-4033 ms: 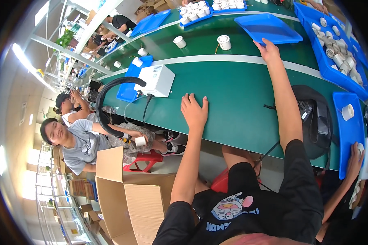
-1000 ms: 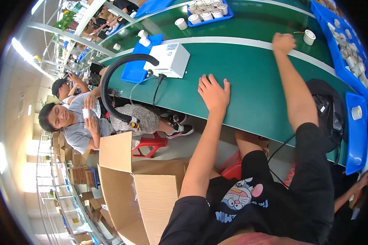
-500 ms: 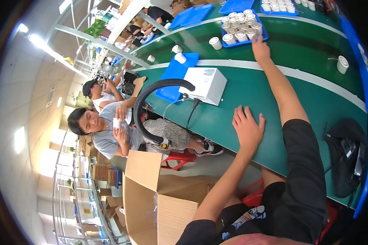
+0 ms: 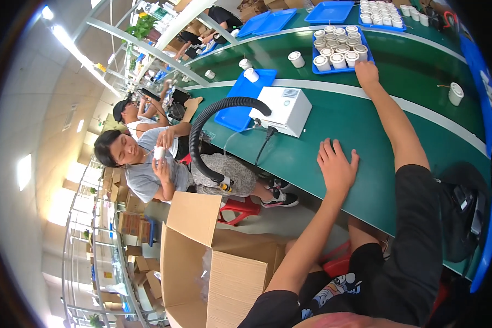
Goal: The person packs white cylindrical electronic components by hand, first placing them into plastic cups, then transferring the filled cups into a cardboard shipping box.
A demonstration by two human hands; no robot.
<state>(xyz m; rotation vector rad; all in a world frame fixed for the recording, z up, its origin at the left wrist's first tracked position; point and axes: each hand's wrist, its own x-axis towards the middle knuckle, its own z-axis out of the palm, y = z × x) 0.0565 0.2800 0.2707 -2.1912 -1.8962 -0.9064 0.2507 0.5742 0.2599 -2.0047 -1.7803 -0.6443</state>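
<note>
My right hand [image 4: 367,75] reaches across the bench with bent fingers at the near right corner of a blue tray [image 4: 372,56]. The fingertips are partly hidden behind the hand, which appears to grip the tray's rim. Several white short cylinders with round ringed tops [image 4: 341,44] stand packed upright in that tray. My left hand [image 4: 338,167] lies palm down on the green bench top [image 4: 290,158], fingers spread and holding nothing. Left of the tray, a loose white cylinder [image 4: 296,59] stands on the green belt [image 4: 421,82].
A white box-shaped machine [image 4: 284,112] with a black corrugated hose [image 4: 198,128] stands left of my hands. Beside it lies a blue tray [image 4: 232,116]. An open carton [image 4: 238,284] sits at my left. A seated co-worker [image 4: 153,169] handles a white cylinder. A black bag [image 4: 456,218] lies at right.
The full blue tray has shifted right and slightly nearer along with my right hand. My left hand stays flat on the bench. The whole view has tilted a little.
</note>
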